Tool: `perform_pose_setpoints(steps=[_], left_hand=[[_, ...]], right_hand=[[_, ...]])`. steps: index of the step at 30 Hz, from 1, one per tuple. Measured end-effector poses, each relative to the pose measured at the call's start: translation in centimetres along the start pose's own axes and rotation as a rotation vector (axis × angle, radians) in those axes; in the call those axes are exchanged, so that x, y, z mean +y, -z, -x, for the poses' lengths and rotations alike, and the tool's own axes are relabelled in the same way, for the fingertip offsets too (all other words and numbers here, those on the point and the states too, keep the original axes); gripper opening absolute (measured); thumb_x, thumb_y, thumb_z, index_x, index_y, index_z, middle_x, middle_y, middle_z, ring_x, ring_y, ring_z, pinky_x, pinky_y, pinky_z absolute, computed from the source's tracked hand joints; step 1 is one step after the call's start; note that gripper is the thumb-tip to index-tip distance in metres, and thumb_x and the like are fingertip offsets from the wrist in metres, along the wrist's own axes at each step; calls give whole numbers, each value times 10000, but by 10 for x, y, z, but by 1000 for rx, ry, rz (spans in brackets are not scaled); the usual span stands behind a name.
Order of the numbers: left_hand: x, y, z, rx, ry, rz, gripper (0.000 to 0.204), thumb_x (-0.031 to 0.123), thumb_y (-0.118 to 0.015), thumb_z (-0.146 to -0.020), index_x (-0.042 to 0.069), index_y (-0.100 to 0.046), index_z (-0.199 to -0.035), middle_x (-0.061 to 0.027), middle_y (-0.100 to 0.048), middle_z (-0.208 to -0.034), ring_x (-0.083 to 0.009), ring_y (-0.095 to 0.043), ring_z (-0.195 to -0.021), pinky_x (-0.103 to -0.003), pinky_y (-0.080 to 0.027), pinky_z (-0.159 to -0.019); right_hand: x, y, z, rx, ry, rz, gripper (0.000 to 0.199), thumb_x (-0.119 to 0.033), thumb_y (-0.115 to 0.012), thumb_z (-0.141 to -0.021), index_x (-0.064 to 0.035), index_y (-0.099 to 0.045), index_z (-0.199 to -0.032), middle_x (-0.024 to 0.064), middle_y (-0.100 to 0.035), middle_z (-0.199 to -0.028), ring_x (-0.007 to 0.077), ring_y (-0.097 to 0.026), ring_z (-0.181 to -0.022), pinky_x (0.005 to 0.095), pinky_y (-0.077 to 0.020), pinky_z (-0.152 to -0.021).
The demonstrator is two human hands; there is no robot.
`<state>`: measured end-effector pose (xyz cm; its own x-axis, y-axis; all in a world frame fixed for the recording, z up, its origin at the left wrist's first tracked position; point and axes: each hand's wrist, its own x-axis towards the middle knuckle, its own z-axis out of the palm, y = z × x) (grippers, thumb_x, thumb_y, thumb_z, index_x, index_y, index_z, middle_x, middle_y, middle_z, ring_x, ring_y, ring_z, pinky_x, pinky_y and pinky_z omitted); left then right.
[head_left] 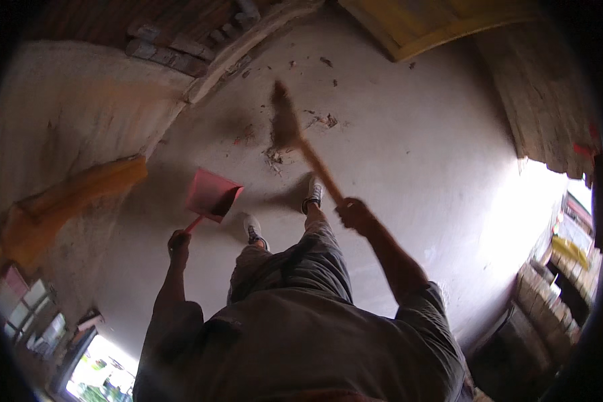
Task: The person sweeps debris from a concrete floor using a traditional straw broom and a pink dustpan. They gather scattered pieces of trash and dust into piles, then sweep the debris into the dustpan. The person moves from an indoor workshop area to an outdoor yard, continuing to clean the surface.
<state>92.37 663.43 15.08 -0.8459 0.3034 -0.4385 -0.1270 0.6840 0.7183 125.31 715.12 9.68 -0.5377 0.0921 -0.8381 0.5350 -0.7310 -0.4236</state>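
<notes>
The right hand [355,216] has its fingers closed around the broom [322,171], whose long axis runs far and left to the debris [273,159]. The left hand [179,245] grips the pink dustpan [206,191], near and left of this debris.

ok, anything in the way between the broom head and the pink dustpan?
Only loose debris beside the broom head, on the side toward the pink dustpan; no solid obstacle visible. The left shoe and right shoe are off the direct line.
</notes>
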Motion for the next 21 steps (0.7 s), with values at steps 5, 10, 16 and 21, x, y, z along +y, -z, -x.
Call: perform_pose_setpoints(steps=[5, 10, 16, 21], left_hand=[[-32, -46, -3, -26, 203, -8, 77, 97, -645, -849, 64, -590, -892, 31, -547, -735, -76, -507, -702, -241, -430, -650], [-75, -92, 0, 25, 187, 120, 92, 79, -671, -824, 55, -593, -866, 18, -571, -785, -86, -533, -755, -254, -458, -709], [-113, -130, -6, 30, 134, 78, 101, 53, -676, -807, 37, -594, -864, -7, -574, -803, -88, -536, -777, -255, -459, -706], [-109, -149, -12, 16, 237, 162, 76, 25, -654, -814, 36, -598, -864, -1, -569, -799, -85, -533, -792, -245, -449, -703]], right_hand=[[-176, 57, -49, 473, 24, 810, 156, -141, -588, -808, -39, -541, -916, 89, -571, -635, 176, -548, -460, 323, -452, -379], [-249, 100, -188, 746, 292, 1077, 168, -73, -581, -777, 25, -550, -909, 93, -604, -605, 200, -603, -482, 327, -496, -412], [-214, 44, -248, 595, 33, 1264, 409, -134, -523, -782, 50, -491, -1146, 208, -663, -811, 306, -675, -674, 407, -549, -579], [-155, -2, -162, 465, 63, 1372, 493, -138, -558, -749, 3, -480, -1216, 284, -593, -1072, 416, -604, -971, 499, -486, -826]])
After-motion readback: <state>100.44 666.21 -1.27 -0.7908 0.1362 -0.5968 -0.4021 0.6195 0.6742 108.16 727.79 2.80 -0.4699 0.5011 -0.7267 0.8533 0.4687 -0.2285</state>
